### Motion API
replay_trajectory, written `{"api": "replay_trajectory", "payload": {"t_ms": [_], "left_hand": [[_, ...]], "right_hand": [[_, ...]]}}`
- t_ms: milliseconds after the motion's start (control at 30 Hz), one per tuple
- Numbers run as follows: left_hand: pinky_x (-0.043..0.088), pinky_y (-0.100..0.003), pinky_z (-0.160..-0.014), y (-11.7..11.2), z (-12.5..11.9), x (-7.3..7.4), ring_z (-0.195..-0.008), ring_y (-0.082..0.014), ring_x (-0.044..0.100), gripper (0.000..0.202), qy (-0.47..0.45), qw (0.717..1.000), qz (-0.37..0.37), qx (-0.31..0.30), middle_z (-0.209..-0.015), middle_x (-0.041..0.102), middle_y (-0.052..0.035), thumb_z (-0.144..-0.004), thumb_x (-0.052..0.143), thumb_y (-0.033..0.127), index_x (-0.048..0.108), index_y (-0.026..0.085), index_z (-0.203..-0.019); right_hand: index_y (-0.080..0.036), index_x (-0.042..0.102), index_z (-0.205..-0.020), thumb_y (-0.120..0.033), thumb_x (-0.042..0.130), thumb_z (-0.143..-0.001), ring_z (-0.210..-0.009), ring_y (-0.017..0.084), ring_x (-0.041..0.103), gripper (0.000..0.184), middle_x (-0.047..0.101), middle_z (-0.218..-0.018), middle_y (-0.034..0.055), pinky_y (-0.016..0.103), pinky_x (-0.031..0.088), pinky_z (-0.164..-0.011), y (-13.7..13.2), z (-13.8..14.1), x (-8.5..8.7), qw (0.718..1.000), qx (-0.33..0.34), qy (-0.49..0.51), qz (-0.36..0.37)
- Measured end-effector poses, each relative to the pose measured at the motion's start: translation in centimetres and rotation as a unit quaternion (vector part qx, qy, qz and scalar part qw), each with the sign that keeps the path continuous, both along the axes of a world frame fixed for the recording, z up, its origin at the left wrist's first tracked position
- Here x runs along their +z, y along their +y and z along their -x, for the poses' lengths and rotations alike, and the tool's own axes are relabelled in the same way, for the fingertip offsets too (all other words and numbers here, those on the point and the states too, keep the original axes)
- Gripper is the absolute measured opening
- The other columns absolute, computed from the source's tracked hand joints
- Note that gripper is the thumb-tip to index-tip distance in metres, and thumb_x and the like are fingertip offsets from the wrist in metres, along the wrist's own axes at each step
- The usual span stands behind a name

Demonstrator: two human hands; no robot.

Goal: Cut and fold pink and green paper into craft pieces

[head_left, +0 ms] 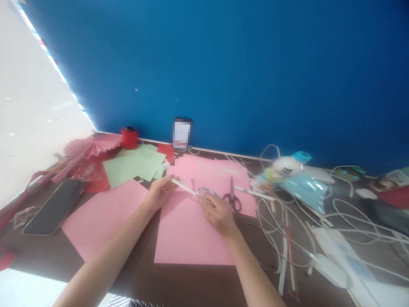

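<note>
Clamping a white strip (183, 186) in their fingers, left hand (159, 191) and right hand (219, 213) are over pink paper (191, 243), brown tabletop (179, 281) bordering its near edge.

Single head-worn view: table (191, 278) is looked down on from above its near edge, facing forward; left hand (159, 192) and right hand (220, 214) are framed close over the table, blue wall (223, 81) behind it.

Room over middle pink sheet (191, 243); scissors (235, 202), cables (367, 233) block right.
</note>
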State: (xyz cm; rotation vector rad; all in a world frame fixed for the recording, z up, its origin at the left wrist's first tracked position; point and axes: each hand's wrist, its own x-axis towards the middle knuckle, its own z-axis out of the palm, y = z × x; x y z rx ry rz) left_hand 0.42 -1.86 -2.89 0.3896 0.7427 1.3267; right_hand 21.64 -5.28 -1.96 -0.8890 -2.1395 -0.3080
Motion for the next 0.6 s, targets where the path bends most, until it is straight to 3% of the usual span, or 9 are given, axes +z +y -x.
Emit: {"api": "replay_trajectory", "payload": {"t_ms": [400, 600], "left_hand": [[0.045, -0.035, -0.094, 0.0, 0.1, 0.6, -0.095, -0.0210, 0.063, 0.012, -0.014, 0.999, 0.045, -0.002, -0.089, 0.069, -0.0116, -0.079, 0.053, 0.011, 0.064, 0.010, -0.083], [0.046, -0.032, -0.093, 0.0, 0.1, 0.6, -0.097, -0.0202, 0.063, 0.011, -0.027, 0.998, 0.051, -0.006, -0.091, 0.069, -0.0111, -0.080, 0.054, 0.013, 0.063, 0.011, -0.084]], "right_hand": [[-0.020, 0.066, -0.101, -0.012, 0.057, -0.080, -0.089, 0.017, 0.060, 0.023, 0.066, -0.089, 0.0067, 0.029, 0.050, -0.081, 0.7, -0.3, -1.2, 0.999, -0.024, -0.021, -0.034], [-0.023, 0.061, -0.112, -0.014, 0.057, -0.081, -0.085, 0.017, 0.060, 0.032, 0.065, -0.087, 0.0055, 0.029, 0.049, -0.078, 0.7, -0.6, -1.7, 0.998, -0.036, -0.042, 0.004]]}}
